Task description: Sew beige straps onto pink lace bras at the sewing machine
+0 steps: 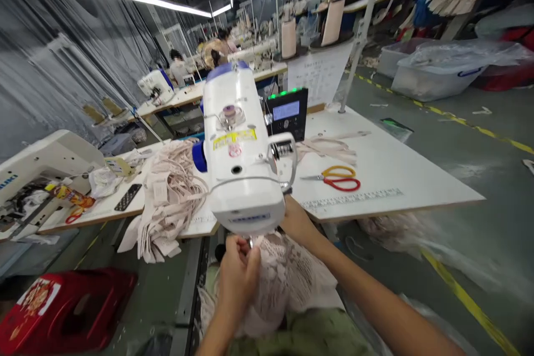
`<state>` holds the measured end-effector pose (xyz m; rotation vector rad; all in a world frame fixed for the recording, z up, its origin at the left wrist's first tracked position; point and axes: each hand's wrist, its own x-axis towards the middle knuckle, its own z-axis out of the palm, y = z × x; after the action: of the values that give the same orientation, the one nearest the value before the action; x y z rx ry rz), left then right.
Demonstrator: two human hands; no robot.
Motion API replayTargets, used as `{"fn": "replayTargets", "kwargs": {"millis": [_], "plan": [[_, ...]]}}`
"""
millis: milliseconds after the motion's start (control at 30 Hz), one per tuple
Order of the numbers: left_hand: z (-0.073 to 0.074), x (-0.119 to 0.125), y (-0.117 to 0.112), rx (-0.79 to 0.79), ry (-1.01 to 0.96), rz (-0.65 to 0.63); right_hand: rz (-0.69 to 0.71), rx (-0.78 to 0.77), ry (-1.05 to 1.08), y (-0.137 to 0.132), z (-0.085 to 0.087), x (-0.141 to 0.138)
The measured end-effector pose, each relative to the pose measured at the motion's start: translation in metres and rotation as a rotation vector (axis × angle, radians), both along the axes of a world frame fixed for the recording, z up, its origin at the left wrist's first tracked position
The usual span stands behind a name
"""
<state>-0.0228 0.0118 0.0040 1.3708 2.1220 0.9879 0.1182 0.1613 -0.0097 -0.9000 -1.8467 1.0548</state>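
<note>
A white sewing machine [240,194] stands in front of me, its head over my work. Just below the head, my left hand [240,268] is closed, thumb against curled fingers, at the edge of pale pink lace fabric [287,275]. The fabric hangs down towards my lap. My right hand [297,222] reaches in at the right side of the machine head, which hides its fingers. On the table to the left lies a heap of pale pink fabric strips [167,194]. Scissors [334,177] with orange and red handles rest on the right.
A control panel [287,114] is lit behind the machine, near thread cones [288,39]. At left are another sewing machine [45,178], a phone-like dark object [128,197] and a red stool [67,311]. Plastic bins [438,75] stand on the floor at right.
</note>
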Motion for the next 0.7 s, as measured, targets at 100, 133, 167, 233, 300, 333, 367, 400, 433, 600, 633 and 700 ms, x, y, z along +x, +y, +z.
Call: {"fn": "replayTargets", "kwargs": {"millis": [100, 133, 167, 233, 300, 333, 367, 400, 433, 600, 633, 700], "plan": [[-0.001, -0.003, 0.001, -0.141, -0.227, -0.104, 0.022, -0.020, 0.032, -0.004, -0.001, 0.004], [-0.003, -0.002, 0.000, -0.208, -0.353, -0.168, 0.037, -0.045, 0.041, -0.005, -0.002, 0.006], [-0.005, 0.001, -0.002, -0.277, -0.509, -0.226, 0.054, -0.077, 0.049, -0.008, -0.002, 0.010], [-0.011, 0.010, -0.009, -0.395, -0.850, -0.298, 0.094, -0.138, 0.060, -0.013, 0.001, 0.019], [-0.016, 0.025, -0.018, -0.464, -1.108, -0.325, 0.128, -0.175, 0.067, -0.019, 0.007, 0.030], [-0.019, 0.032, -0.022, -0.478, -1.181, -0.343, 0.145, -0.182, 0.072, -0.021, 0.012, 0.036], [-0.023, 0.040, -0.026, -0.484, -1.229, -0.367, 0.165, -0.191, 0.078, -0.023, 0.015, 0.041], [-0.028, 0.047, -0.028, -0.488, -1.252, -0.394, 0.186, -0.206, 0.085, -0.025, 0.018, 0.046], [-0.034, 0.054, -0.029, -0.495, -1.240, -0.422, 0.206, -0.230, 0.097, -0.026, 0.018, 0.050], [-0.080, 0.058, -0.022, -0.578, -0.939, -0.479, 0.166, -0.704, 0.331, -0.035, -0.031, 0.055], [-0.087, 0.053, -0.022, -0.580, -0.887, -0.472, 0.090, -0.845, 0.413, -0.038, -0.048, 0.055], [-0.096, 0.036, -0.028, -0.556, -0.762, -0.459, -0.136, -0.997, 0.561, -0.042, -0.081, 0.060]]}}
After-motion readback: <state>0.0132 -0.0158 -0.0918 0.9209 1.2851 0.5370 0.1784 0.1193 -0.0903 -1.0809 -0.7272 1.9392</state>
